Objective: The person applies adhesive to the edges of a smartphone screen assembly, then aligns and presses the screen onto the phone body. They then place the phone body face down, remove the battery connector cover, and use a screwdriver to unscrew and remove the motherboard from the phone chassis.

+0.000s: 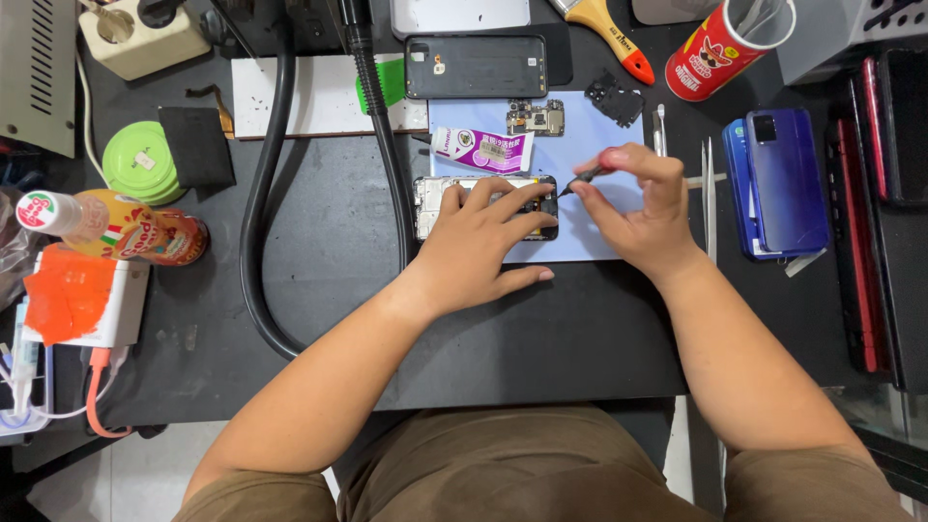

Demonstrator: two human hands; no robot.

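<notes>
Forearms reach far across the black bench: left hand (478,237) pins an opened phone (435,205) on the blue mat (599,237), right hand (638,208) pinching a thin tool (578,180) at its edge; back cover (476,66) already off, reassembly apparently remaining.

The opened smartphone chassis with a silver metal frame and exposed dark internals (435,205) lies flat, long axis left to right, on the left part of a pale blue work mat. The thin black pointed tool (578,180) angles down-left, its tip at the chassis's right end.
</notes>
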